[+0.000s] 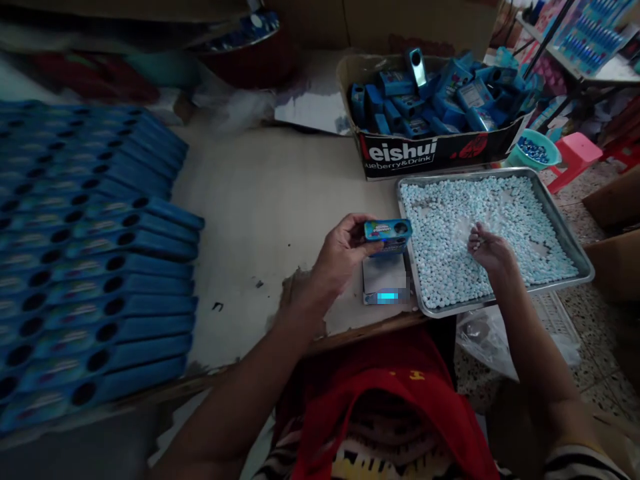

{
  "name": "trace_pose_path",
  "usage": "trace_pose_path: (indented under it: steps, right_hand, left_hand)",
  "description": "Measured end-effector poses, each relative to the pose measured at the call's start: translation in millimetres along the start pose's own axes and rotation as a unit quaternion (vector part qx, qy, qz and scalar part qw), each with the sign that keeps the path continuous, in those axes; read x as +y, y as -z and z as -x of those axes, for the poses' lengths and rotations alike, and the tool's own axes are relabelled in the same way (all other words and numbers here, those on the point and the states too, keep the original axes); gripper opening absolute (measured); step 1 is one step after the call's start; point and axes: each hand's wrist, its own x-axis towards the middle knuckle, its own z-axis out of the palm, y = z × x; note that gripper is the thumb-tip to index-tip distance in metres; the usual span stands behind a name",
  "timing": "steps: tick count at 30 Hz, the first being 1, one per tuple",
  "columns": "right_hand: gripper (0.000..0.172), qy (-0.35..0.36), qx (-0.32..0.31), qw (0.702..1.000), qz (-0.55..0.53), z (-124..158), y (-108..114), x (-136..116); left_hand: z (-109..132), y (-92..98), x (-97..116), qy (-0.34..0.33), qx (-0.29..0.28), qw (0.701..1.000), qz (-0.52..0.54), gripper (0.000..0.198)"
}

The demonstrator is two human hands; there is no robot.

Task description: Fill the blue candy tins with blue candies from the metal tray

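Observation:
My left hand (343,253) is closed around a small blue box (389,233) with a colourful label and a round hole, held just above a small digital scale (385,280) at the table's near edge. My right hand (487,250) rests in a metal tray (583,257) full of small pale blue candies (450,220). Its fingers are pinched together over the candies; whatever they hold is too small to make out.
Rows of filled blue boxes (95,267) are stacked across the left of the table. A cardboard carton (400,157) of loose blue boxes stands behind the tray. A teal bowl (533,150) and pink stool (575,153) stand at the right.

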Motion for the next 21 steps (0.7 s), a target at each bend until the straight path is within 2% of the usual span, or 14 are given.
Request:
trace_pose_path:
  steps: [2,4,7,9,13,17,21]
  right_hand:
    - [0.026,0.001,-0.035,0.998,0.057,3,-5,2]
    - [0.029,0.011,-0.072,0.987,0.143,6,-11,1]
    - [0.034,0.028,-0.147,0.935,0.323,10,-17,-6]
    - [0.037,0.028,-0.174,0.901,0.396,11,-19,-12]
    - [0.034,0.033,-0.164,0.888,0.427,11,-19,-24]
    - [0.021,0.002,-0.180,0.863,0.471,13,-19,-35]
    - [0.019,-0.031,-0.197,0.801,0.564,23,-30,-46]
  left_hand:
    - [15,13.1,-7,0.012,0.017,1.000,-0.011,0.060]
    - [27,18.1,-20,0.024,0.024,0.999,-0.013,0.060]
    - [36,17.7,-36,0.030,0.021,0.999,-0.003,0.060]
    - [38,19.2,-38,0.026,0.015,1.000,0.000,0.063]
    - [43,38.0,-26,0.010,0.026,1.000,-0.014,0.080]
    - [51,69.9,-10,-0.001,0.089,0.993,-0.073,0.050]
    - [54,99.7,-4,-0.006,0.177,0.982,-0.073,0.037]
